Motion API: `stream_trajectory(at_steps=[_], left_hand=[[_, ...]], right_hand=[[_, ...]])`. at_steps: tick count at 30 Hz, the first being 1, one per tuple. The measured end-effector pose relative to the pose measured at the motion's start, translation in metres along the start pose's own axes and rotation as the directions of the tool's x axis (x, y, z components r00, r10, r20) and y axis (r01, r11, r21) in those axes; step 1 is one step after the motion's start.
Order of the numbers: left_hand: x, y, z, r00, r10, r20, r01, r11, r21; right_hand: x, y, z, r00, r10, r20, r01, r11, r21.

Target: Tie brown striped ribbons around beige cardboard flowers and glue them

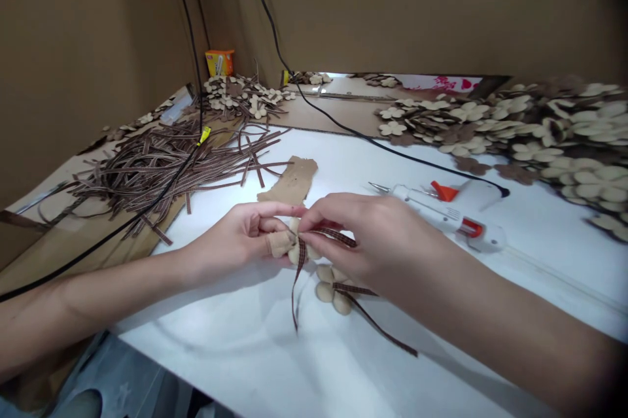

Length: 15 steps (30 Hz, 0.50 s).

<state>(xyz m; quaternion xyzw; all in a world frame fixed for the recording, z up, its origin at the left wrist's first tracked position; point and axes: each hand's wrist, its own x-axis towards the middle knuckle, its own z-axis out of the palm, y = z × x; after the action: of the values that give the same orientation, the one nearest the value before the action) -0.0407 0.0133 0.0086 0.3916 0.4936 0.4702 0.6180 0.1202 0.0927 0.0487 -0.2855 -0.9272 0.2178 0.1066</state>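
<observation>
White tabletop [275,372] below, and above it the left hand [245,231] pinches a cream fabric flower [294,254] between thumb and fingers! Right hand [363,228] nips checked ribbon [301,253] at its centre: ribbon-placing, by the look; next calls for steady fingertips. Just beside, a second ribboned flower [324,291]; beyond, a glue gun [426,204].

Left forearm [112,290] bare, slender. Left hand [240,235] bare except thumb, its end wrapped in beige, bandage-like strip [279,244]. Right hand [366,228] bare; right forearm [481,313] bare too, out to frame edge.
</observation>
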Motion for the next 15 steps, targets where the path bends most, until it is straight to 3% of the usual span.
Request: stream_trajectory(at_steps=[7, 15], left_hand=[[-0.0002, 0.0023, 0.0003, 1.000, -0.019, -0.009, 0.019, 1.000, -0.014], [0.0006, 0.0009, -0.0024, 0.999, 0.034, 0.005, -0.035, 0.992, 0.121]], right_hand=[[0.0021, 0.0048, 0.0010, 1.000, -0.031, 0.005, 0.031, 1.000, -0.002], [0.0015, 0.0048, 0.0026, 0.998, -0.055, -0.032, 0.053, 0.998, -0.037]])
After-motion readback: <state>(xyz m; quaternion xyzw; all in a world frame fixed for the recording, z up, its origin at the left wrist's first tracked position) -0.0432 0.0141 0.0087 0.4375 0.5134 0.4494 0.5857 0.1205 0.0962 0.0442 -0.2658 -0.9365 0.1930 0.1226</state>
